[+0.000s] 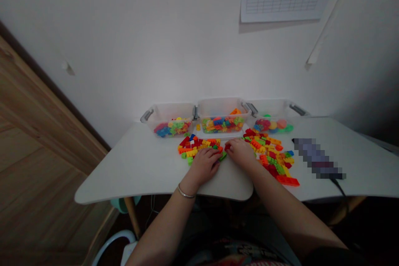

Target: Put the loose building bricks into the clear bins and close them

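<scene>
My left hand (204,166), with a bangle on its wrist, curls its fingers down at the near right edge of the left pile of toy building bricks (195,143). A green brick (223,156) shows just beyond its fingertips; whatever lies under the fingers is hidden. Close by on the right, my right hand (240,152) pinches a small red brick (227,147) between thumb and fingers. Beside that hand spreads a second pile of mixed bricks (271,158), red, orange, yellow and green, reaching toward the front edge of the table.
Three clear plastic bins stand along the wall: the left bin (171,110) and middle bin (220,106) hold colourful pieces, the right bin (277,108) round ones. A pixelated phone-like device (318,158) with a cable lies at right on the white table (124,174).
</scene>
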A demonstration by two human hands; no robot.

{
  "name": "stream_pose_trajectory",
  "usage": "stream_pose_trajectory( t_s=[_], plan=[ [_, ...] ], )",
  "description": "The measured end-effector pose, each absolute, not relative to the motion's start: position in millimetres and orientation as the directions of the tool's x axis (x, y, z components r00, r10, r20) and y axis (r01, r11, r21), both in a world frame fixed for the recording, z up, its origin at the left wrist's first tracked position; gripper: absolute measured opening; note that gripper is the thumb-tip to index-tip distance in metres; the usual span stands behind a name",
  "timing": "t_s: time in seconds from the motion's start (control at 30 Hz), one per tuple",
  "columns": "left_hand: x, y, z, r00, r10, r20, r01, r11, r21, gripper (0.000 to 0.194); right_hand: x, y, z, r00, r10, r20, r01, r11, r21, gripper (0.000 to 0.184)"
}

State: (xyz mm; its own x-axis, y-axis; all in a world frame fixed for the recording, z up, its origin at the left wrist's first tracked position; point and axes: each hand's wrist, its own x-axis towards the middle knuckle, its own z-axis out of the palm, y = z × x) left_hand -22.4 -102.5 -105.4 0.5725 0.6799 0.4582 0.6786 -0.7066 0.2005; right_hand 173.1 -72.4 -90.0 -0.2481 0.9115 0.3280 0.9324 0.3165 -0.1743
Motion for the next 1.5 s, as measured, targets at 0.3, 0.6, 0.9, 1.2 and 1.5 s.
stream_pose_trajectory(
  t_s=[0.3, 0.6, 0.9, 1.2, 1.5],
  plan=[
    [-23, -101, -107, 0.574, 0.683, 0.452, 0.680, -0.705, 0.201, 0.036, 180, -68, -88, -0.191, 0.910, 0.367, 0.872, 0.330, -0.363, 0.026],
    [-23, -101, -107, 0.567, 0.684, 0.458, 0.680, -0.703, 0.208, 0.034, 191, -55, -38, 0.141, 0.778, 0.613, 0.564, 0.446, -0.695, 0.027],
    [-24, -101, -110, 0.565, 0.685, 0.459, 0.692, -0.697, 0.189, 0.034, 198, -14, -8, 0.399, 0.556, 0.729, 0.525, 0.513, -0.679, 0.030],
    [-24, -99, -110, 0.570, 0.691, 0.445, 0.687, -0.698, 0.203, 0.035, 199, 29, -11, 0.302, 0.748, 0.591, 0.771, 0.173, -0.613, 0.024],
    [-24, -100, -112, 0.566, 0.684, 0.460, 0.684, -0.701, 0.200, 0.034, 192, 30, -11, 0.192, 0.854, 0.483, 0.883, 0.064, -0.465, 0.024]
  ],
)
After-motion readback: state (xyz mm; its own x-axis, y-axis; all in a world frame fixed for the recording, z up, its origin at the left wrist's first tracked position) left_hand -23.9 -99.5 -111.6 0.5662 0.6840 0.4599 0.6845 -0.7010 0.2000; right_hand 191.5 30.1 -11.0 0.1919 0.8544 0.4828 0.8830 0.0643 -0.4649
